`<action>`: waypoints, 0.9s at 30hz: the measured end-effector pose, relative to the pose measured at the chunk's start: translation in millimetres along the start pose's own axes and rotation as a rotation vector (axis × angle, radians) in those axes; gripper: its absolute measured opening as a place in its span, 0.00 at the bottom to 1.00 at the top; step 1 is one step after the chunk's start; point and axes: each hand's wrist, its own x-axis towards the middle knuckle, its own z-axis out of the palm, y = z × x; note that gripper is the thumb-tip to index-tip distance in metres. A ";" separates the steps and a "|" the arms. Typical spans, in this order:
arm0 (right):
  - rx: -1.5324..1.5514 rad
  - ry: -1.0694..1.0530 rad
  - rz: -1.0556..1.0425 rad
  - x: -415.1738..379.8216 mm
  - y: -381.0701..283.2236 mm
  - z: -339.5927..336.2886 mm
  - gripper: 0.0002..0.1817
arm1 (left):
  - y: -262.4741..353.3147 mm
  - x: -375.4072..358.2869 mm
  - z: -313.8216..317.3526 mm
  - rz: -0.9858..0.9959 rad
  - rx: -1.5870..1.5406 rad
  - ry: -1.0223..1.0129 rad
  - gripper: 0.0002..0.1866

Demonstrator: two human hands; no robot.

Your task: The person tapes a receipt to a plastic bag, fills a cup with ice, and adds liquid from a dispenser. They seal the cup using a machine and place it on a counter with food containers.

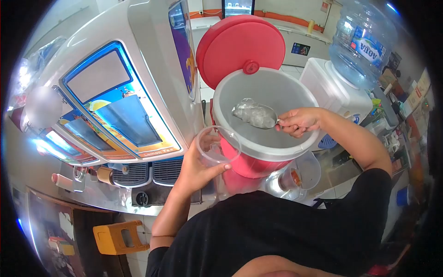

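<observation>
My right hand (300, 122) grips the handle of a metal ice scoop (267, 121), heaped with clear ice (251, 112). The scoop is over the open mouth of a red ice bucket (263, 150) with a pale grey lining. My left hand (203, 159) is wrapped round a clear plastic cup (218, 147), held upright just outside the bucket's near left rim. A little ice seems to lie in the cup. Behind the bucket, its round red lid (240, 46) stands tilted up. How much ice the bucket holds cannot be seen.
A drink dispenser (152, 60) with lit panels rises on the left, over black drip trays (168, 171). On the right is a white water dispenser (323, 87) with a large bottle (362, 44). Clear containers (307, 171) stand beside the bucket. A yellow stool (117, 237) is below left.
</observation>
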 end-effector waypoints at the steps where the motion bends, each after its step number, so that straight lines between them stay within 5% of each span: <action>1: 0.005 0.017 -0.031 -7.4 -4.4 0.4 0.16 | 0.4 5.4 2.6 0.009 -0.003 0.001 0.48; 8: -0.177 0.110 -0.011 -79.8 -79.3 0.4 0.16 | 40.1 52.5 21.3 0.017 0.150 -0.017 0.46; 10: -0.337 0.126 0.133 -91.8 -110.0 8.8 0.16 | 44.8 70.1 28.8 0.021 0.185 -0.048 0.46; 19: -0.902 0.547 0.406 -108.9 -175.5 63.5 0.15 | 14.4 110.6 66.0 0.124 -0.055 -0.100 0.43; 24: -0.757 0.496 0.362 -107.5 -156.7 54.1 0.15 | 7.0 111.1 63.3 0.294 0.167 0.025 0.43; 27: -0.658 0.438 0.315 -109.4 -147.7 46.5 0.15 | 15.7 108.0 56.6 0.183 0.187 0.035 0.43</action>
